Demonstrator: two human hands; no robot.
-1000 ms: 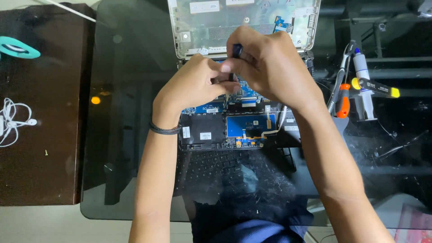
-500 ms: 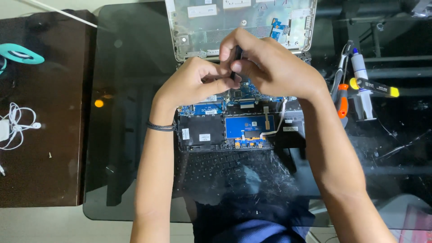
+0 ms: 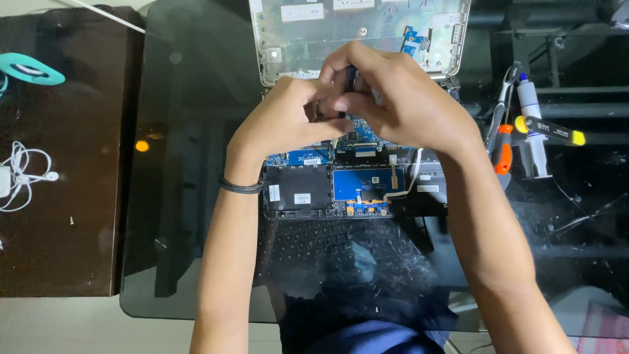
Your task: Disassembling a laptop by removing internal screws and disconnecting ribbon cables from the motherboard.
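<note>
Centre-top of frame: left hand and right hand meet over the opened laptop, fingers pinched narrow on a dark slender tool. Pliers right.

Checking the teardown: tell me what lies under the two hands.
Under the left hand and right hand lies the opened laptop: blue circuit boards, a black drive, a white cable. The spot beneath the fingers is covered, as is most of the thin dark tool they pinch.
</note>
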